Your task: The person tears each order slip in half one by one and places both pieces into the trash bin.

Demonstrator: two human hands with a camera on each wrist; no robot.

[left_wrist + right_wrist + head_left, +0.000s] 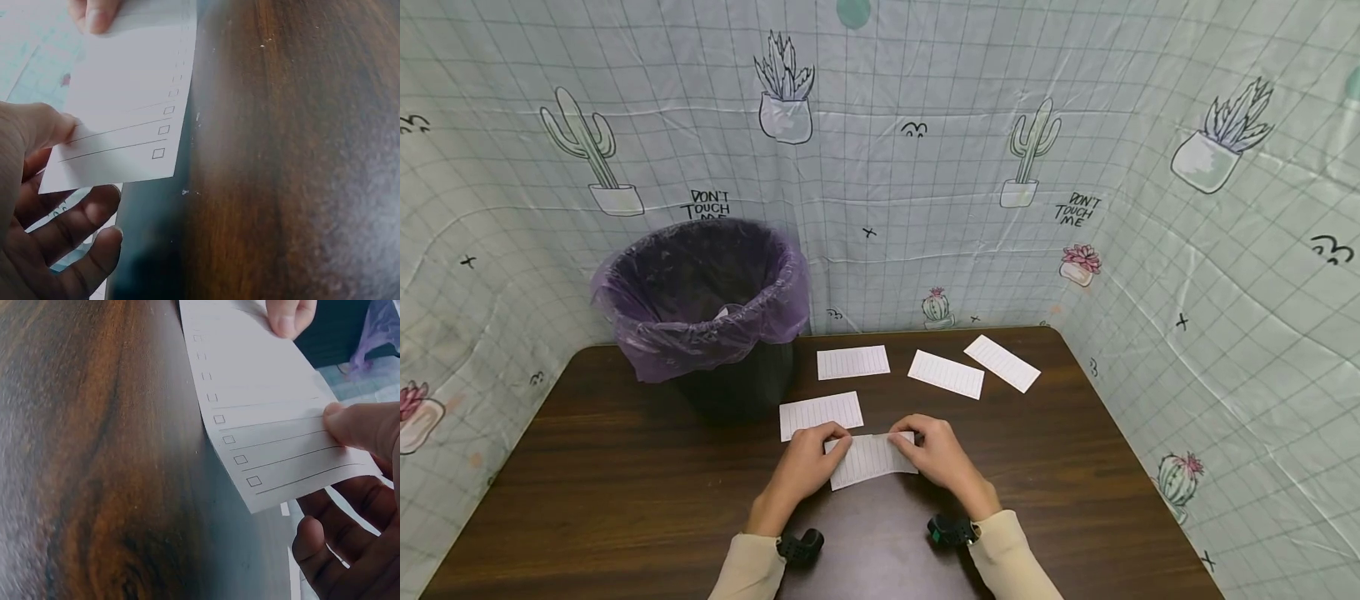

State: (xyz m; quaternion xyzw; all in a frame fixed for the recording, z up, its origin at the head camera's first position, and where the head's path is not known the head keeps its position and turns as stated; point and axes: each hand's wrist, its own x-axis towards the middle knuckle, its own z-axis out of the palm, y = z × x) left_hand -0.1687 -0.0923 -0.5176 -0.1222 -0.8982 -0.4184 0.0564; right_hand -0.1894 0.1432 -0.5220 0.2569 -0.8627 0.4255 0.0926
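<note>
Head view: lined slip at lower centre of frame, left hand and right hand, fingers clamped on opposite ends. Step seems steadying slip; next move likely calls for even grip.

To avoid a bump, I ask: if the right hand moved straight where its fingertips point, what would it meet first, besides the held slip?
Probably the left hand, at the other end of the held slip; exact depth is unclear.
</note>
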